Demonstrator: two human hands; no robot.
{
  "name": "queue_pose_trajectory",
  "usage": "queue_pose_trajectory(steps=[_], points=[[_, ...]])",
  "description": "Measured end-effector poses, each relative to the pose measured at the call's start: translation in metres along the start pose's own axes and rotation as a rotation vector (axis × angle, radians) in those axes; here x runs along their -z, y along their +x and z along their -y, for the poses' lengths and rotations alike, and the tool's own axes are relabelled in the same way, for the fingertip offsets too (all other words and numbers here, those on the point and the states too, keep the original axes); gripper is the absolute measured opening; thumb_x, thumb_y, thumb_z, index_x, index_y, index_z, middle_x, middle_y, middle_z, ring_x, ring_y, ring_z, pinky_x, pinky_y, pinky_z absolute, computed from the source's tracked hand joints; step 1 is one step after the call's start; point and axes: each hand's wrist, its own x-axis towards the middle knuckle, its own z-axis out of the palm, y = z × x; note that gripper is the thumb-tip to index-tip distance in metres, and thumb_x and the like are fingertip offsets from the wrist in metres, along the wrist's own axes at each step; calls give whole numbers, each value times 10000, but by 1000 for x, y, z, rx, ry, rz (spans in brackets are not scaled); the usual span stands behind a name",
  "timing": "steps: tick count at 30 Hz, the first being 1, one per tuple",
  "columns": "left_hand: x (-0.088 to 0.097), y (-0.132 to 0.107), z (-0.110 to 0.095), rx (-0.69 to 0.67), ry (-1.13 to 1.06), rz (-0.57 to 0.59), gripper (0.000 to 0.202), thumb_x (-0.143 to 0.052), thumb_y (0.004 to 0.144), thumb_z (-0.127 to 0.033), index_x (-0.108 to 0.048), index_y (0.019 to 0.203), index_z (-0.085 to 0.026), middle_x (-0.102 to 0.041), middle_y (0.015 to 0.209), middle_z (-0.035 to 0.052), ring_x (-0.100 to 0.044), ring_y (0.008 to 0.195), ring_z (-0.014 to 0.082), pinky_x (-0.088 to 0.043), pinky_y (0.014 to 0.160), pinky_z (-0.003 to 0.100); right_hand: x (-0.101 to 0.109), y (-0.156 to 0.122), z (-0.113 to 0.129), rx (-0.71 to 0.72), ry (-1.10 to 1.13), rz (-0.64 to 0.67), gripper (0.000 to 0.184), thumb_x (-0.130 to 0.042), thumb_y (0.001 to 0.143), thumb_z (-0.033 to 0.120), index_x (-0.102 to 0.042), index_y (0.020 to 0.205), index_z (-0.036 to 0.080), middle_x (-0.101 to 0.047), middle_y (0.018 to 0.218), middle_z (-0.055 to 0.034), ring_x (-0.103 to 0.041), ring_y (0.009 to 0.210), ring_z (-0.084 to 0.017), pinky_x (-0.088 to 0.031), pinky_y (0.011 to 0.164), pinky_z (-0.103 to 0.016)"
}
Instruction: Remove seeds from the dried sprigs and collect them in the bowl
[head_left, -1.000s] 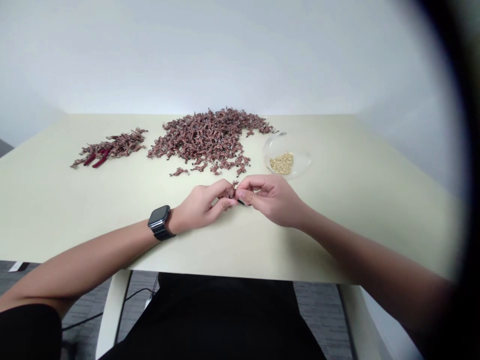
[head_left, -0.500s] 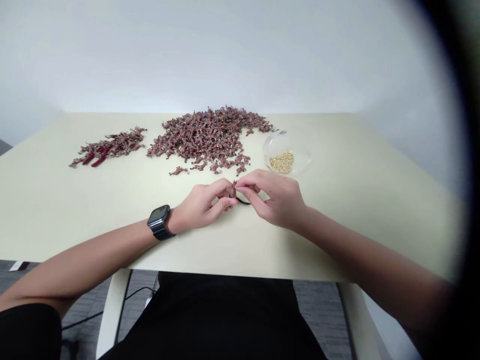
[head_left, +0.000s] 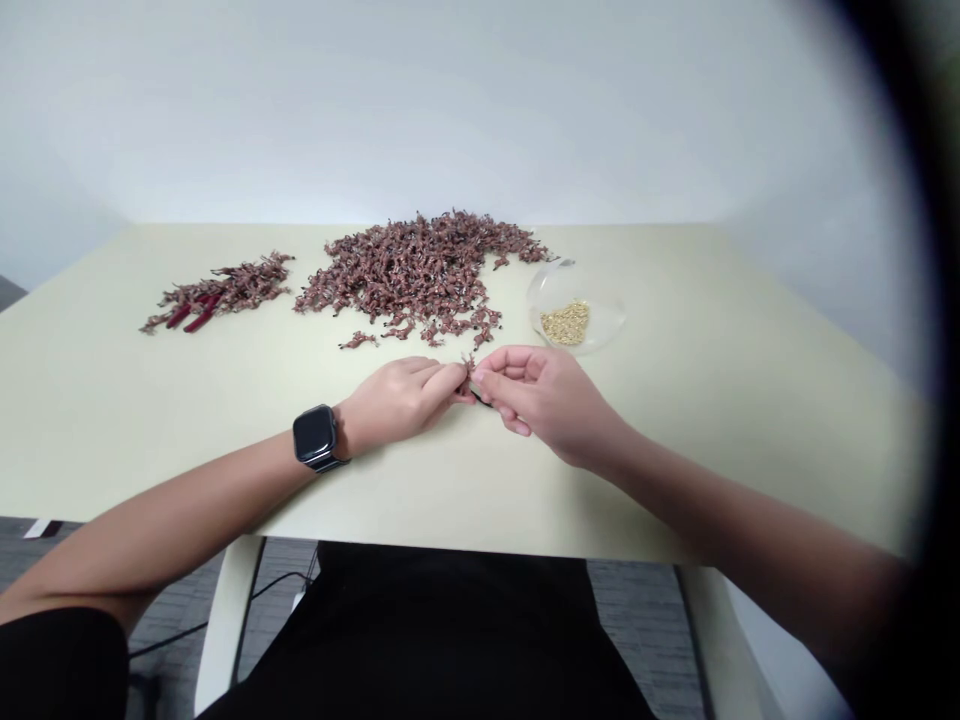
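Left hand [head_left: 401, 395] and right hand [head_left: 544, 395] pinch one small reddish-brown piece [head_left: 468, 368] between fingertips, low over the table [head_left: 112, 420].

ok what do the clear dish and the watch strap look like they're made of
The dish looks like clear, glossy plastic or glass: the table shows through it. The watch strap looks matte black, probably rubber or silicone, too small to be sure.
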Motion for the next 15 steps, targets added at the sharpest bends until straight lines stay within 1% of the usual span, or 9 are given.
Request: queue_pose_trajectory(steps=[1,3,5,7,9,11,13,15], points=[[0,1,1,-16,17,2,182,-470,1072,-268,-489,907,-193,-603,724,20,-565,648,157,-431,616,277,2,2,0,-34,34,22,277,-785,873,417,-668,809,173,-592,659,-3,-416,482,-72,-311,410,-237],[0,1,1,-7,20,-4,181,-465,1072,-258,-486,904,-194,-590,711,14,-553,633,153,-418,603,276,6,5,0,-46,67,63,290,-791,868,428,-681,797,170,-604,687,-14,-426,509,-74,-327,418,-229],[-1,0,1,59,-31,-15,184,-473,1069,-278,-481,905,-195,-579,698,6,-536,605,143,-389,569,266,10,7,-1,-7,24,92,294,-757,897,454,-696,827,175,-632,718,-22,-458,524,-81,-376,440,-233],[-2,-1,1,157,-129,-25,160,-490,1064,-294,-490,939,-194,-599,718,0,-538,586,126,-375,550,245,12,8,-3,79,-100,79,281,-705,936,465,-706,887,188,-664,742,-22,-505,530,-93,-429,467,-245],[-3,-2,-1,246,-237,-28,133,-516,1057,-304,-505,982,-195,-643,767,-2,-566,591,109,-386,556,223,13,8,-6,242,-281,13,233,-675,960,427,-711,938,198,-694,780,-26,-571,579,-115,-467,502,-252],[-2,-3,-4,311,-332,-16,123,-532,1052,-311,-520,1003,-199,-677,804,-6,-602,612,99,-414,581,210,14,9,-11,479,-476,-84,156,-671,963,349,-708,981,199,-714,826,-32,-622,655,-133,-489,549,-255],[-1,-2,-6,353,-414,13,123,-532,1051,-313,-530,1000,-201,-700,823,-10,-638,646,100,-442,611,205,16,11,-15,721,-652,-160,102,-664,963,272,-697,1027,199,-720,840,-26,-629,680,-132,-502,603,-261],[1,-2,-8,383,-476,37,125,-526,1052,-313,-536,998,-201,-716,834,-12,-664,677,103,-466,641,207,19,13,-18,891,-779,-189,99,-650,971,221,-685,1063,206,-725,838,-14,-613,655,-121,-503,638,-265]])
